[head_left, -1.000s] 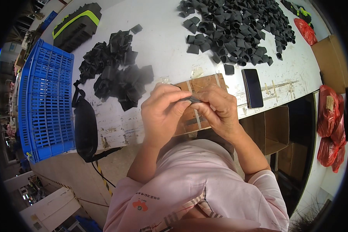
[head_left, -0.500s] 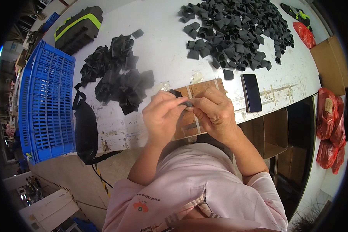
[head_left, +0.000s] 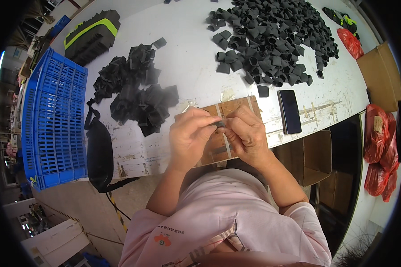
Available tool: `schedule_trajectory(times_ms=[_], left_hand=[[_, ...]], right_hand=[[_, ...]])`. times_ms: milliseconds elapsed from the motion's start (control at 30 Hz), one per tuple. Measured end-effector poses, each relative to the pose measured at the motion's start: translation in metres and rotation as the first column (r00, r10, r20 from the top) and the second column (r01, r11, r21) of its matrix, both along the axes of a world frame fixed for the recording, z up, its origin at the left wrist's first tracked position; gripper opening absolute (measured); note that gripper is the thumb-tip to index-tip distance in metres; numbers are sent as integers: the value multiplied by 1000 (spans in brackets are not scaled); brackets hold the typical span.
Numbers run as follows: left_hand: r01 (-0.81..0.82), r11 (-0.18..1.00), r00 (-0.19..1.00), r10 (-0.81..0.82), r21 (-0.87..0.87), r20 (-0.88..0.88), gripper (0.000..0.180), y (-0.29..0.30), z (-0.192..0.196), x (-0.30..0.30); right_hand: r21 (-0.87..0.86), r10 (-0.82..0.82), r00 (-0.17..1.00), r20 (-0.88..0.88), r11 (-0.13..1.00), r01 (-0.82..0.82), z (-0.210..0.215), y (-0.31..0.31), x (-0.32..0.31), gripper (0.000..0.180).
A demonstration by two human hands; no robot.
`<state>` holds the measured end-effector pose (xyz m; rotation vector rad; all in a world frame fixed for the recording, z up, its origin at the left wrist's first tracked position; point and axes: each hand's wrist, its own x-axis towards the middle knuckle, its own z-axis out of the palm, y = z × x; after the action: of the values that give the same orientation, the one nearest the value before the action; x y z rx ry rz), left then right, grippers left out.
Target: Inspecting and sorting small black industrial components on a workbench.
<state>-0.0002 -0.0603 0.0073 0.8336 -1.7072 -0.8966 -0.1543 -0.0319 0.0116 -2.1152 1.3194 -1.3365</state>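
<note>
My left hand point(head_left: 190, 137) and my right hand point(head_left: 248, 134) meet in front of me, fingertips pinched together. Between them is a small dark fabric piece point(head_left: 219, 124), mostly covered by the fingers. Both hands are over a brown wooden board point(head_left: 236, 105) with pale strips across it, at the table's near edge. To the left lies a loose heap of flat black fabric pieces point(head_left: 145, 104). Farther off to the right spreads a large pile of small black fabric loops point(head_left: 272, 44).
A blue plastic crate point(head_left: 53, 120) stands at the left, with a black pouch point(head_left: 100, 153) beside it. A phone point(head_left: 289, 112) lies right of the board. Stacked dark strips with a yellow-green band point(head_left: 92, 33) sit far left. Red bags point(head_left: 378, 133) and a cardboard box point(head_left: 381, 75) are at right.
The fingers have closed further over the dark piece; a dark flap showing above my left fingers before is now out of sight. The hands stay together over the board.
</note>
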Motion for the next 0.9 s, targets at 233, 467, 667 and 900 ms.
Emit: schedule_trajectory(times_ms=[233, 467, 667, 900], left_hand=[[58, 998, 998, -59, -27, -23, 15, -3, 5, 0], [-61, 985, 992, 78, 159, -100, 19, -15, -32, 5], [-301, 954, 688, 225, -11, 690, 35, -42, -120, 11], [-297, 955, 813, 242, 20, 530, 7, -52, -123, 32]], right_hand=[[-60, -72, 997, 9, 996, 72, -1, 2, 6, 14], [268, 32, 938, 346, 954, -131, 22, -9, -16, 7], [543, -304, 744, 596, 834, -94, -3, -23, -33, 35], [654, -179, 925, 336, 750, -93, -44, 42, -2, 17]])
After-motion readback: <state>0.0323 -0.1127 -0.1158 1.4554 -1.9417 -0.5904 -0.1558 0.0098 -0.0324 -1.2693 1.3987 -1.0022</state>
